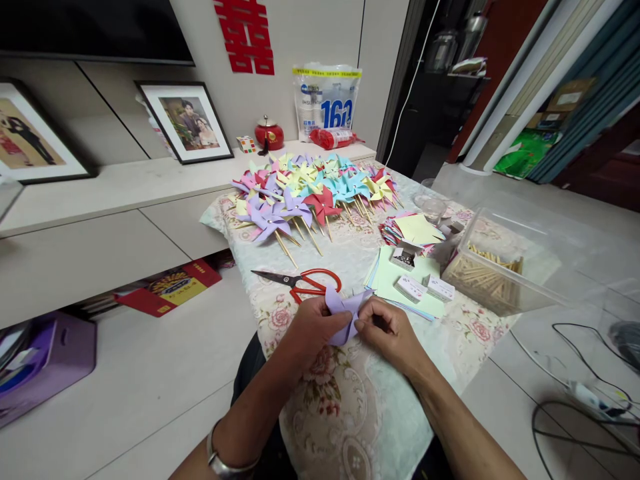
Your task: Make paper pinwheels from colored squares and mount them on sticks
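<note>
Left hand (315, 327) and right hand (387, 330) both pinched lilac paper piece (343, 310), held just above floral tablecloth (350, 407), part-folded, no stick fitted. Heap of finished pinwheels (313, 190) behind red scissors (303, 281). Paper sheets (403, 283) and box of sticks (487, 273) remained unused.

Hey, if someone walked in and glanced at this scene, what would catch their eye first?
Probably the heap of colourful paper pinwheels on sticks at the far end of the floral tablecloth. Next, the left hand and right hand at the near edge, pinching a lilac paper piece between them, with red-handled scissors lying just beyond. A clear box of wooden sticks sits to the right.
</note>
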Available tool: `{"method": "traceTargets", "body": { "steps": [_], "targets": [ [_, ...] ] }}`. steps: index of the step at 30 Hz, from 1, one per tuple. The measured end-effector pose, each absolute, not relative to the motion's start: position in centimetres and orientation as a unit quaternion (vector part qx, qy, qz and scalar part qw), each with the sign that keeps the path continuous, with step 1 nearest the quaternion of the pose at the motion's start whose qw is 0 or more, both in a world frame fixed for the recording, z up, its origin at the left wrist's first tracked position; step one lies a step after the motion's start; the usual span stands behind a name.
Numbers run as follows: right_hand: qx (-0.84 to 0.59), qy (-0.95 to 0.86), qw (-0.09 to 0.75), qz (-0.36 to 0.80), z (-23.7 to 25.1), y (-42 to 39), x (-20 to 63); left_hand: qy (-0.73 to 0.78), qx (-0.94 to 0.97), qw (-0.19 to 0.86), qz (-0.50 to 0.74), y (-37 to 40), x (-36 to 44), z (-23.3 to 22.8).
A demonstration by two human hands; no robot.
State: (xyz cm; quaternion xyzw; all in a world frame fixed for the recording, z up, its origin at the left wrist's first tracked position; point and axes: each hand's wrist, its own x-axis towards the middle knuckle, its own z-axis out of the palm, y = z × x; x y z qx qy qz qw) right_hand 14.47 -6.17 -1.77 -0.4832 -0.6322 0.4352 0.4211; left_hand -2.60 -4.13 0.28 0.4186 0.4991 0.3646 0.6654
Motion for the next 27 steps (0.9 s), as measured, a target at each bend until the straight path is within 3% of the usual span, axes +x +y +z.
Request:
{"method": "traceTargets", "body": {
  "steps": [27],
  "targets": [
    [-0.496,-0.639,0.410,0.421,-1.96,-6.05,14.25,0.522,0.487,0.622,0.322,-3.84,-2.91,-0.11]
  ]
}}
